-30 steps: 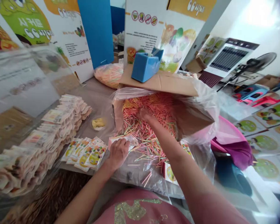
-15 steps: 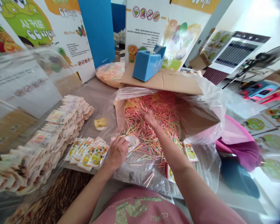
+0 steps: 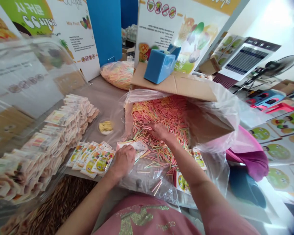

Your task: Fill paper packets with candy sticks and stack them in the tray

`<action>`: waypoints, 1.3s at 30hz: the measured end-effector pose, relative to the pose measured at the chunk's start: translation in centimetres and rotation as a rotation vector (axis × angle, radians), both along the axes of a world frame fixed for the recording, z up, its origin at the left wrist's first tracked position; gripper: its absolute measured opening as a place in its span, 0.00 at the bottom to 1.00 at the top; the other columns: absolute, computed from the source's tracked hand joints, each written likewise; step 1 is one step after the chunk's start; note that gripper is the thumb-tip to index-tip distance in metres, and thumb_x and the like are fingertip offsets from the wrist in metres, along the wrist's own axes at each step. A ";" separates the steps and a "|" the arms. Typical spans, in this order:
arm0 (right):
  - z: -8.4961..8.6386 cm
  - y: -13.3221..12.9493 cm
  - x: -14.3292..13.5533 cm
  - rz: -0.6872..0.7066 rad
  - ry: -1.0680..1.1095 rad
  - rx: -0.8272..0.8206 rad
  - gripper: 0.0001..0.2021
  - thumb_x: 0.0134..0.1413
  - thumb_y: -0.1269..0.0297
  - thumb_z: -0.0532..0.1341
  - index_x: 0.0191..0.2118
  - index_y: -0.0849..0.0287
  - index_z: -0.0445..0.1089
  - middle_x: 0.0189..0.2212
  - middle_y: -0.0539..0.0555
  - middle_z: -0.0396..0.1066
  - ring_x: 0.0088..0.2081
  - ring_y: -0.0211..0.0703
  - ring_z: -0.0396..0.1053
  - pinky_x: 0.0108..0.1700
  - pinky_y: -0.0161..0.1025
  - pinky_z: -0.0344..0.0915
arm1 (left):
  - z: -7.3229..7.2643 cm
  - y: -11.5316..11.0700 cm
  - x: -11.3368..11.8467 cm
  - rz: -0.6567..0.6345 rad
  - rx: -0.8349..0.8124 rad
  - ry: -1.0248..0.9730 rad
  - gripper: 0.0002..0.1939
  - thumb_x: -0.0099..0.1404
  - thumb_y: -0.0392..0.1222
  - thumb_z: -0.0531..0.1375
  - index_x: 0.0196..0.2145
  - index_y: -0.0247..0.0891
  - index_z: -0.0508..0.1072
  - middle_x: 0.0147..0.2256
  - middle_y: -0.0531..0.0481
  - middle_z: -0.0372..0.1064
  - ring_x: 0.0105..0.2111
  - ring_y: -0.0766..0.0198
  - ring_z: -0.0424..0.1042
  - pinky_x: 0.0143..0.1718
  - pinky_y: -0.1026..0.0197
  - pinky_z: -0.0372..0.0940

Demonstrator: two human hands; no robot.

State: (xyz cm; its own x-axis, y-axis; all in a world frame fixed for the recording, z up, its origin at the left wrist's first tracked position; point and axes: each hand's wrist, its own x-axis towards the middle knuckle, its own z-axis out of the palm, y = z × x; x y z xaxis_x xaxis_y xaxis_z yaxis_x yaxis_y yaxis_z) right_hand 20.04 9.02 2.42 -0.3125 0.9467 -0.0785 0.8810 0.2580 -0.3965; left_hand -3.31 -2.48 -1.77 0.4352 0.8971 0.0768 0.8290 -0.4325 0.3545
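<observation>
Two hands, both yours. Your left hand (image 3: pixel 124 160): fingers curled over the near end of one flat white-and-pink printed packet (image 3: pixel 140 147), gripping it against the grey-brown surface (image 3: pixel 98 94) just before the box opening. Your right hand (image 3: pixel 159 131): fingers among many thin pink, yellow and green sticks (image 3: pixel 165 111); whether closed on any, cannot tell. One brown cardboard box (image 3: pixel 186 88) with clear plastic lining, open toward you, sticks spilling out. One glossy blue tape dispenser (image 3: pixel 159 67), atop the box. Several yellow-and-white fruit-printed packets (image 3: pixel 103 161), fanned beside your left hand. One long pale stack of packets (image 3: pixel 42 147), farther left.
</observation>
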 end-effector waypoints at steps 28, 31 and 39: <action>-1.3 0.7 -4.3 -0.395 1.205 -0.052 0.23 0.48 0.47 0.67 0.27 0.51 0.50 0.19 0.40 0.48 0.20 0.33 0.43 0.22 0.34 0.48 | 0.4 -0.1 0.7 0.066 0.015 0.034 0.10 0.69 0.33 0.58 0.36 0.38 0.80 0.40 0.42 0.78 0.45 0.53 0.75 0.47 0.53 0.67; -1.8 1.4 -4.5 -0.342 1.148 -0.046 0.27 0.52 0.41 0.65 0.24 0.51 0.49 0.17 0.41 0.46 0.20 0.33 0.43 0.22 0.35 0.48 | 1.1 -0.6 0.7 0.030 -0.026 0.050 0.10 0.70 0.36 0.59 0.45 0.39 0.80 0.44 0.42 0.78 0.47 0.52 0.75 0.49 0.53 0.66; -2.9 2.1 -3.2 -0.236 0.643 -0.007 0.23 0.65 0.45 0.54 0.22 0.54 0.57 0.19 0.45 0.57 0.24 0.37 0.56 0.29 0.36 0.55 | 0.6 0.9 0.8 0.044 0.015 -0.041 0.14 0.69 0.31 0.56 0.30 0.39 0.79 0.37 0.44 0.77 0.43 0.55 0.74 0.50 0.54 0.67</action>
State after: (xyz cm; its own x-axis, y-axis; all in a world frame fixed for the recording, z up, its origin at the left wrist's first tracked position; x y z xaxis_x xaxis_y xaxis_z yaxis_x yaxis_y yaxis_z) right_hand 16.85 11.08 -0.45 -0.0844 0.9953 0.0472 0.5020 0.0834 -0.8608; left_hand -2.50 -1.57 -1.18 0.3915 0.9139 0.1076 0.8322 -0.4015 0.3825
